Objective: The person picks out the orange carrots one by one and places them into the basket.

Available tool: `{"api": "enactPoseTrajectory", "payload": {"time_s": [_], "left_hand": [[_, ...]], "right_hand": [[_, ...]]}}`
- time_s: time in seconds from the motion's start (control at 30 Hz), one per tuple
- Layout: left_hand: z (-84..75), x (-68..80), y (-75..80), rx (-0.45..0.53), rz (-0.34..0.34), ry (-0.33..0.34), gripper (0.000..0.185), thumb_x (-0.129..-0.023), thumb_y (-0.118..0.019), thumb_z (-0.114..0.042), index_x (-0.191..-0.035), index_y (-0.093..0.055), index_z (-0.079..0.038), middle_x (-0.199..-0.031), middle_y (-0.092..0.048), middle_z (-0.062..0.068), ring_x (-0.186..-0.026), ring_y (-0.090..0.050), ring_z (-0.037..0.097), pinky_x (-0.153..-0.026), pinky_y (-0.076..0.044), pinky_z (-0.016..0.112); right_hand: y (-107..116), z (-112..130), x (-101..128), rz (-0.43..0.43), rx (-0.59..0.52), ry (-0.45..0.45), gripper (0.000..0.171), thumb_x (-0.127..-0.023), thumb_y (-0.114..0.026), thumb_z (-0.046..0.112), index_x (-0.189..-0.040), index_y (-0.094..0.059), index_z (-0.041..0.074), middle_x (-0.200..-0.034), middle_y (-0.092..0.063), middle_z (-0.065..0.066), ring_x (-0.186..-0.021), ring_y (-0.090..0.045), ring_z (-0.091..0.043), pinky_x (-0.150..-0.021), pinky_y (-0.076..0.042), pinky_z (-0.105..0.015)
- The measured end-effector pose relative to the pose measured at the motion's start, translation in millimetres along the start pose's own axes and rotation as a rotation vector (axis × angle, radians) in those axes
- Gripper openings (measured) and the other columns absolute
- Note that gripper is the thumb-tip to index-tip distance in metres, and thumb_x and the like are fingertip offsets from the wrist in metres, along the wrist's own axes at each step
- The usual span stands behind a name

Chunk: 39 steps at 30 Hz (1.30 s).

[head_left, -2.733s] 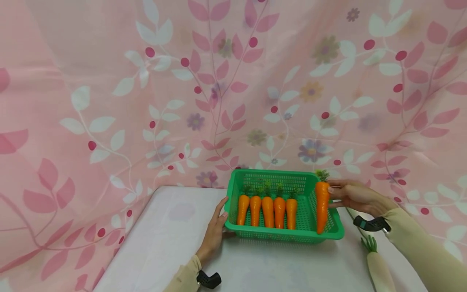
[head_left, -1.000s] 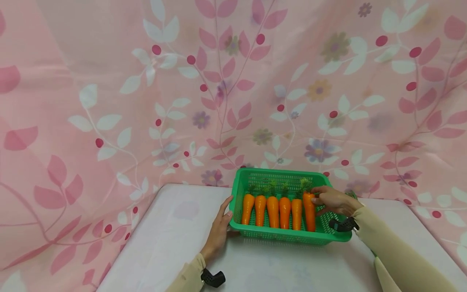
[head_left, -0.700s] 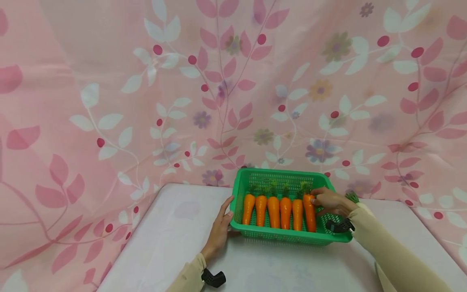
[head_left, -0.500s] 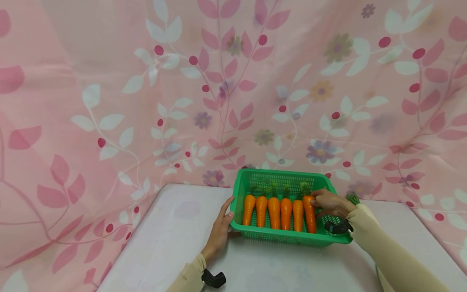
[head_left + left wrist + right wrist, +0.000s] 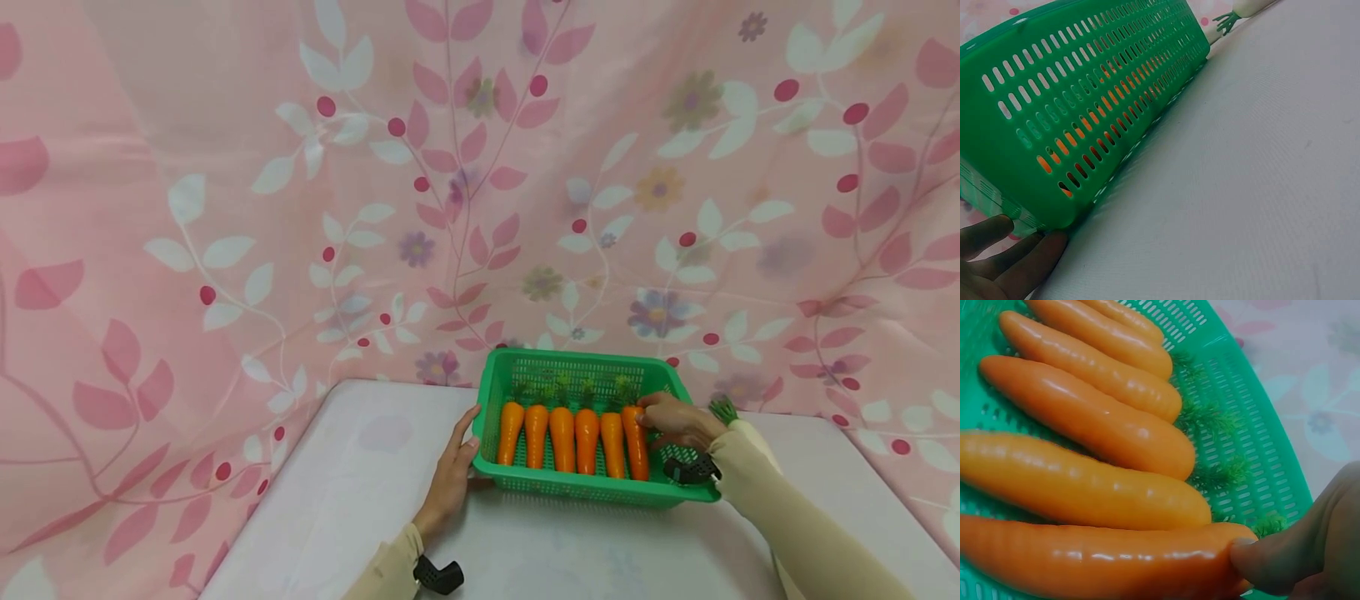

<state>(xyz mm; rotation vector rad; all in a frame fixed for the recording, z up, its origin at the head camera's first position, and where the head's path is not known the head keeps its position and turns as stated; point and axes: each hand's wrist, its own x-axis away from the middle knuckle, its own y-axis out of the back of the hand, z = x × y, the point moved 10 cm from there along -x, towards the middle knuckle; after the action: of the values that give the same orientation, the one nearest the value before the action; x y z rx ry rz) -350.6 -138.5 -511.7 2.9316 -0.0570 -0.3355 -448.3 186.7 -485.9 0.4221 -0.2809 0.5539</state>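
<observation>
Item: green slotted plastic basket (image 5: 675, 392), standing on the white counter (image 5: 360, 492) before a pink floral curtain (image 5: 225, 208). Contents: six orange toy carrots laid side by side, green tufts toward the far wall, tips toward the person. Rightmost carrot (image 5: 637, 440): lies on the basket floor touching its neighbour (image 5: 612, 442); the right hand (image 5: 678, 421) has its fingertips on the thick top end, a fingertip (image 5: 1266, 562) pressing the shoulder just below the tuft; whether the fingers curl fully round it cannot be told. Left hand (image 5: 450, 479): fingers straight, laid flat against the basket's left end wall, holding nothing; the left wrist view shows fingertips (image 5: 1029, 265) at the bottom corner of the wall. Beside the basket, right: a white radish-like toy, only its green top (image 5: 723, 408) showing past the sleeve. Handling, by judgement: the carrot looks glossy, rigid and light, probably hollow plastic; smooth skin likely slippery, so best taken round the thick shoulder, not the taper or tuft. Basket seems light and liable to slide unless steadied.
</observation>
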Motion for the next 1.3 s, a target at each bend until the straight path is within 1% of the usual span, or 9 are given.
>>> {"api": "enactPoseTrajectory", "payload": {"time_s": [0.27, 0.37, 0.47, 0.57, 0.67, 0.77, 1.0, 1.17, 1.3], "left_hand": [[4.6, 1.0, -0.1, 0.004, -0.007, -0.014, 0.047, -0.107, -0.035, -0.041, -0.153, -0.027, -0.046, -0.155, -0.038, -0.003, -0.126, -0.054, 0.023, -0.11, -0.027, 0.06], [4.8, 1.6, -0.8, 0.011, -0.006, -0.01, 0.048, -0.106, -0.036, -0.042, -0.153, -0.027, -0.046, -0.157, -0.036, -0.004, -0.132, -0.049, 0.025, -0.112, -0.025, 0.061], [4.9, 1.7, -0.9, 0.015, -0.008, -0.008, 0.047, -0.106, -0.036, -0.042, -0.153, -0.027, -0.045, -0.158, -0.033, -0.006, -0.139, -0.04, 0.026, -0.113, -0.022, 0.062], [5.2, 1.6, -0.2, 0.014, -0.013, -0.006, 0.047, -0.106, -0.036, -0.042, -0.153, -0.028, -0.045, -0.159, -0.029, -0.009, -0.144, -0.031, 0.025, -0.114, -0.019, 0.063], [5.2, 1.6, 0.2, 0.01, -0.015, -0.006, 0.047, -0.106, -0.036, -0.042, -0.152, -0.029, -0.046, -0.159, -0.03, -0.01, -0.144, -0.032, 0.024, -0.114, -0.019, 0.062], [4.5, 1.1, 0.2, 0.007, -0.016, -0.014, 0.047, -0.106, -0.036, -0.041, -0.153, -0.028, -0.045, -0.159, -0.031, -0.009, -0.143, -0.034, 0.024, -0.114, -0.02, 0.062], [1.4, -0.3, 0.1, 0.003, -0.02, -0.032, 0.048, -0.107, -0.036, -0.037, -0.154, -0.028, -0.04, -0.16, -0.029, -0.007, -0.144, -0.03, 0.028, -0.114, -0.018, 0.063], [2.0, -2.4, -0.8, 0.01, -0.014, -0.029, 0.049, -0.108, -0.034, -0.031, -0.157, -0.026, -0.031, -0.161, -0.027, 0.0, -0.142, -0.033, 0.031, -0.113, -0.019, 0.064], [1.0, -2.3, -0.5, -0.004, -0.019, -0.031, 0.049, -0.108, -0.034, -0.032, -0.157, -0.027, -0.032, -0.161, -0.028, -0.002, -0.143, -0.032, 0.031, -0.113, -0.018, 0.064]], "right_hand": [[-0.5, -4.0, -3.0, -0.032, 0.069, 0.001, 0.063, -0.095, -0.037, -0.005, -0.145, -0.005, -0.026, -0.149, -0.008, -0.047, -0.135, -0.025, -0.06, -0.098, -0.037, -0.068], [-0.5, -2.7, -3.0, -0.042, 0.103, 0.022, 0.064, -0.091, -0.04, -0.007, -0.143, -0.009, -0.027, -0.149, -0.008, -0.047, -0.133, -0.033, -0.055, -0.101, -0.037, -0.066], [-0.7, -1.9, -2.9, -0.045, 0.107, 0.04, 0.064, -0.088, -0.042, -0.009, -0.142, -0.014, -0.028, -0.147, -0.015, -0.048, -0.121, -0.046, -0.044, -0.1, -0.041, -0.06], [-1.4, -1.7, -3.1, -0.04, 0.112, 0.043, 0.066, -0.086, -0.043, -0.01, -0.142, -0.013, -0.028, -0.147, -0.013, -0.048, -0.119, -0.046, -0.041, -0.098, -0.044, -0.055], [-2.9, -2.0, -2.7, -0.036, 0.129, 0.029, 0.071, -0.085, -0.044, -0.009, -0.143, -0.007, -0.027, -0.15, -0.003, -0.048, -0.134, -0.031, -0.052, -0.104, -0.038, -0.059], [-4.5, -2.6, -2.0, -0.033, 0.146, 0.001, 0.073, -0.088, -0.044, -0.006, -0.144, -0.002, -0.026, -0.15, -0.001, -0.047, -0.138, -0.016, -0.06, -0.107, -0.03, -0.064], [-2.1, -3.3, 1.9, -0.067, 0.112, -0.062, 0.081, -0.093, -0.046, 0.002, -0.148, 0.01, -0.018, -0.154, 0.01, -0.041, -0.139, -0.003, -0.061, -0.109, -0.018, -0.068], [-1.4, -0.2, 3.0, -0.063, 0.087, -0.057, 0.086, -0.095, -0.046, 0.004, -0.149, 0.021, -0.011, -0.154, 0.023, -0.035, -0.14, 0.009, -0.059, -0.11, -0.01, -0.069], [-1.4, 0.5, 3.0, -0.06, 0.105, -0.056, 0.086, -0.096, -0.045, 0.004, -0.15, 0.02, -0.008, -0.156, 0.023, -0.033, -0.141, 0.011, -0.058, -0.11, -0.009, -0.07]]}}
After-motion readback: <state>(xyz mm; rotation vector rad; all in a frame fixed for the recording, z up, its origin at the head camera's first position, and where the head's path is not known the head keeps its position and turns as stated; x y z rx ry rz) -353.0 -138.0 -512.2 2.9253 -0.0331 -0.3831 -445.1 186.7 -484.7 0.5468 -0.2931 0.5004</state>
